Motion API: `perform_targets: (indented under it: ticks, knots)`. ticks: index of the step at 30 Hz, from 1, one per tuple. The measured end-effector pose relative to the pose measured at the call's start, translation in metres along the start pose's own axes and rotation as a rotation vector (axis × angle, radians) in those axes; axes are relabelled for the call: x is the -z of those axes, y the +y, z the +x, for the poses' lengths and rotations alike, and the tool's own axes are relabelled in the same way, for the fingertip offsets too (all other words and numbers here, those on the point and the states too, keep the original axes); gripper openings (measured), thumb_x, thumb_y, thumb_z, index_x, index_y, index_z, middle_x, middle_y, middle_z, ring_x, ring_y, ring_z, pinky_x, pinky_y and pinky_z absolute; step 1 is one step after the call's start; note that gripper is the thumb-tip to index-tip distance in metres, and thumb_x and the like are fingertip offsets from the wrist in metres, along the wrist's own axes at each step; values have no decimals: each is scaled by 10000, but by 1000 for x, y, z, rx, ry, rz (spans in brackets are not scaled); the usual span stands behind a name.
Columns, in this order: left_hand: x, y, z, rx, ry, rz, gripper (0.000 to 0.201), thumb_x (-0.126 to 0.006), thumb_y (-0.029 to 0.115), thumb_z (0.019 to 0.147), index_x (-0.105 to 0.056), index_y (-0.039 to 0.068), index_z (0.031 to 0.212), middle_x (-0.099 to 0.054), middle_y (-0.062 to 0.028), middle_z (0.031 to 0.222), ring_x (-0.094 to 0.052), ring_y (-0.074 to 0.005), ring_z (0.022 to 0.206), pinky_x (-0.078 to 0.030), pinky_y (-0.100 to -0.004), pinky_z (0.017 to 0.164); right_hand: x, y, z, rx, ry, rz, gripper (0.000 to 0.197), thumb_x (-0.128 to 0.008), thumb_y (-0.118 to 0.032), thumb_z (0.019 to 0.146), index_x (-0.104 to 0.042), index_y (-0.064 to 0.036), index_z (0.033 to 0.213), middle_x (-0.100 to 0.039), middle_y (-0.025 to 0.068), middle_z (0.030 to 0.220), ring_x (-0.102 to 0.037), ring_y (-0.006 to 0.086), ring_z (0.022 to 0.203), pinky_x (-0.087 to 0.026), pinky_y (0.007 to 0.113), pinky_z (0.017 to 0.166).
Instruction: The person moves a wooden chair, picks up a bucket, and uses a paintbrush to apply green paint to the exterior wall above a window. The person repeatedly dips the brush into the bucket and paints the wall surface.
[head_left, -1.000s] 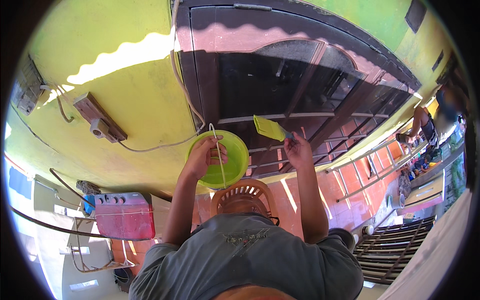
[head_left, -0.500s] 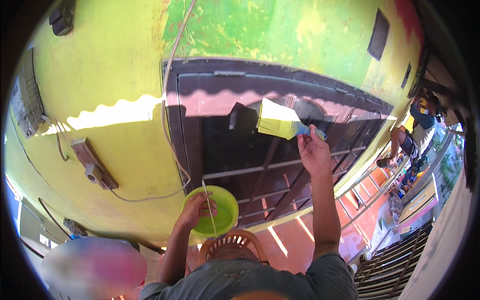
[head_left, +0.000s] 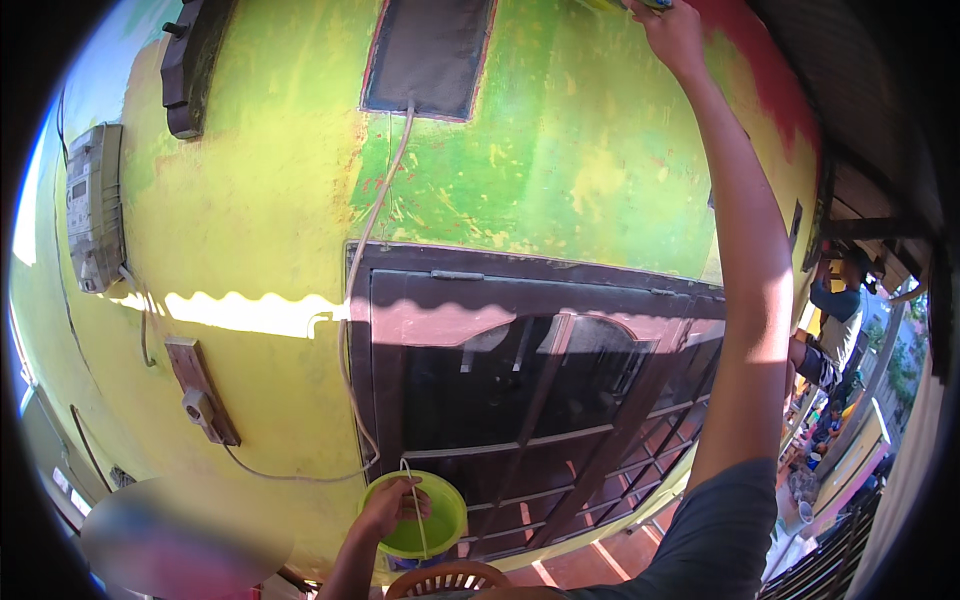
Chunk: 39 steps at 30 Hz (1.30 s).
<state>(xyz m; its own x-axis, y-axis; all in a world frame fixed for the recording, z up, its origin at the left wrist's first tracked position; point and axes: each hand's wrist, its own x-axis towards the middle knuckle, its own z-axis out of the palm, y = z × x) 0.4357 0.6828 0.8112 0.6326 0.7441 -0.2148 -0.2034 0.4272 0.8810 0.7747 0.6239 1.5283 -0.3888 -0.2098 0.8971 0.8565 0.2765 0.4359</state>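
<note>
A lime-green bucket point(head_left: 445, 520) with a thin pale handle hangs low in front of the wall. My left hand point(head_left: 400, 503) is closed on it at the handle, by the left of its rim. My right arm is stretched far up, and my right hand point(head_left: 668, 32) reaches the top edge of the view. Its fingers are closed round a paintbrush point(head_left: 598, 4), of which only a yellow-green sliver and a bit of blue handle show. Behind the brush is the patchy green and yellow wall point(head_left: 570, 160).
Dark brown framed windows point(head_left: 480, 390) fill the middle of the wall. A cable point(head_left: 345, 350) loops beside them. At left are an electric meter point(head_left: 95, 210) and a socket board point(head_left: 203, 395). An orange chair point(head_left: 450, 578) stands below. Another person point(head_left: 835, 310) is at far right.
My right hand has swung up with the brush from before the window to the upper wall. The view has tilted upward. My left hand still holds the bucket.
</note>
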Motion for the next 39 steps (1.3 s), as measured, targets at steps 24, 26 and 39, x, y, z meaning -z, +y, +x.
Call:
perform_targets:
  ticks: [24,26,39]
  knots:
    - [3,-14,2,-30,129,-70,342,-561,259,1029,-573,-4,1247,-694,-175,958,-723,-298,824,-619,-420,792,-3,16,33,-2,-80,179,59,-745,-1,871,-729,-8,928,-720,62,808,-640,115,725,-508,312,681]
    - [0,-14,1,-17,138,-52,340,-564,258,1026,-573,0,1248,-693,-171,953,-723,-293,825,-619,-416,794,-9,20,35,52,-63,102,57,-741,-5,879,-727,-5,934,-720,58,811,-641,114,725,-507,316,678]
    - [0,-30,2,2,113,-60,357,-576,287,1015,-588,6,1236,-695,-164,944,-717,-291,827,-604,-415,771,60,-122,-197,-135,-810,234,120,-749,-73,897,-734,-40,1012,-740,115,955,-704,264,839,-539,372,745]
